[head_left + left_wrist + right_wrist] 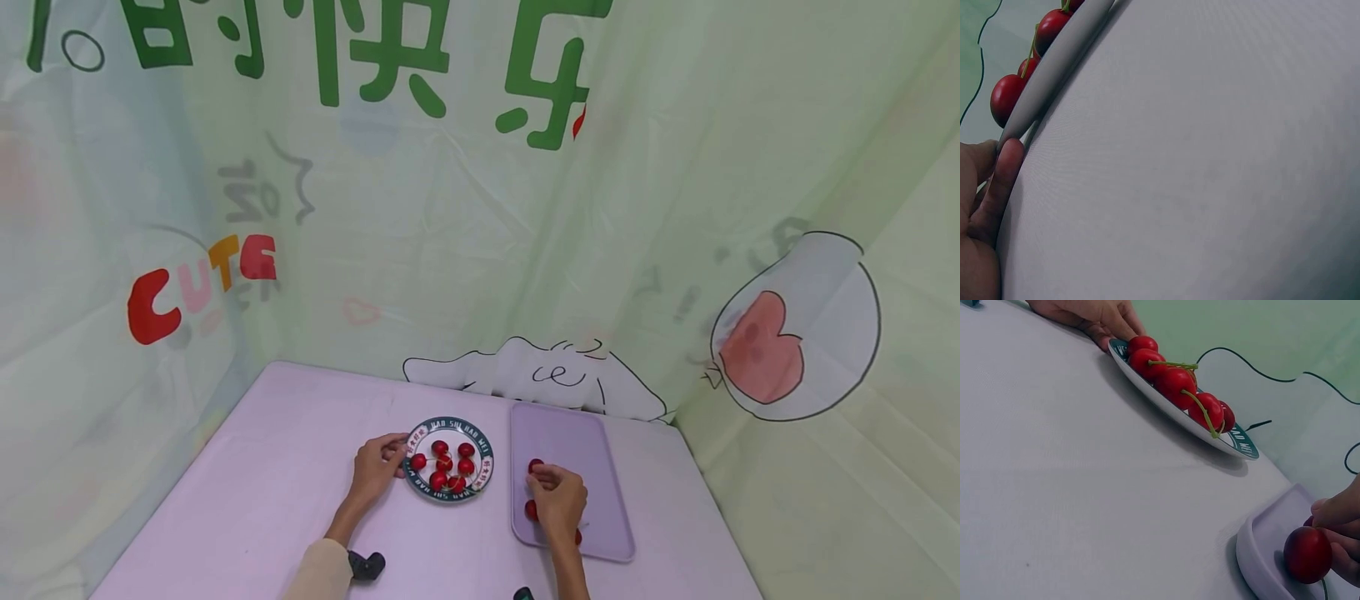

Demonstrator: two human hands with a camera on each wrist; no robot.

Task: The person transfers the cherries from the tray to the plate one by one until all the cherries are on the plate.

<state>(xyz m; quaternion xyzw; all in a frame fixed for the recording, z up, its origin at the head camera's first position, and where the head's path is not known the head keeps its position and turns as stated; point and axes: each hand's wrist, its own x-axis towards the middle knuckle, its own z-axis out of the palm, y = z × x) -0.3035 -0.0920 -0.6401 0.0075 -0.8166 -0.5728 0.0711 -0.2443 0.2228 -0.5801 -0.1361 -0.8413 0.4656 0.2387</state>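
Observation:
In the head view, my left hand (373, 471) is at the left side of a round plate (488, 461) with a dark green patterned rim. Its thumb and fingers pinch the rim, as the left wrist view also shows. Several red cherries with green stems, among them one cherry (466, 467), lie on the plate. My right hand (561, 500) is over a lilac tray (585, 437), fingertips drawn together at a dark red cherry (536, 465), mostly covered by the fingers in the right wrist view. Nearer the wrist camera, another cherry (1308, 555) lies in the tray beside the fingers.
The tray stands to the right of the plate on a pale pink table (315, 433). One more cherry (578, 537) shows partly beside the right wrist. Black straps (366, 567) are near the left wrist. A printed curtain (450, 250) hangs behind the table.

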